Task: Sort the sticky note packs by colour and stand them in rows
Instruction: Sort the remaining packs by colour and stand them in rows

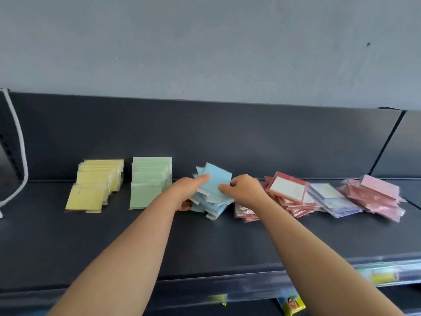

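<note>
Blue packs (210, 202) sit in a loose, tilted heap at the middle of the dark shelf (114, 236). The heap's left flank is hidden behind the left hand (189, 190), whose fingers reach under it (only their tips show) while the thumb presses on the top pack (216, 180). The right hand (243, 190) pinches that pack's right edge, fingers curled. Yellow packs (95, 185) and green packs (148, 181) stand in rows to the left. Red packs (287, 192), lilac packs (330, 197) and pink packs (376, 197) lie slumped to the right. A white cable (21, 144) hangs at far left.
</note>
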Demonstrator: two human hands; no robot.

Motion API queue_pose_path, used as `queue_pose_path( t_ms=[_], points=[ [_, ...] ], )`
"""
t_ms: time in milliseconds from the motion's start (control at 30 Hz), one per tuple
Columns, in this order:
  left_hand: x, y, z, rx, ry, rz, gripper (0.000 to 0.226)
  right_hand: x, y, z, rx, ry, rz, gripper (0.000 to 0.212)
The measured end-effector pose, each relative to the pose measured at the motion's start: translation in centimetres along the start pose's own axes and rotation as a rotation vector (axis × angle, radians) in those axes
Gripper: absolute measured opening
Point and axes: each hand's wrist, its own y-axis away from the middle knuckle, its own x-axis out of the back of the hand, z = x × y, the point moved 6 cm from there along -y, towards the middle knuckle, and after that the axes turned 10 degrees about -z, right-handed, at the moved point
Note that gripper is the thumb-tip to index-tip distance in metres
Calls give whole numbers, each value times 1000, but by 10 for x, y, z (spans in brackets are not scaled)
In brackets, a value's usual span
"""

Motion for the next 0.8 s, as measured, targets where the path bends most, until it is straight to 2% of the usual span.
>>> queue_pose_path(
  t_ms=[233, 333, 433, 533, 600, 700, 800],
  points=[
    [-4, 1, -10, 37, 123, 51, 41, -9, 0, -2, 107, 3, -101, 27],
    [-7, 9, -12, 20, 156, 36, 43, -8, 0, 0, 140, -43, -133, 29],
    [-12, 24, -16, -5, 230, -32, 34, -11, 3, 2, 176, -96, -147, 32],
    [-12, 40, -25, -54, 268, -26, 27, -21, 7, 2, 209, -127, -177, 42],
    [-7, 50, -32, -64, 221, 16, 27, -29, 9, -1, 239, -146, -181, 43],
    [8, 65, -41, -35, 23, 123, 31, -40, 17, -6, 250, -208, -179, 35],
    [17, 77, -48, -36, -21, 148, 33, -52, 26, -8, 233, -297, -190, 38]
  ],
)
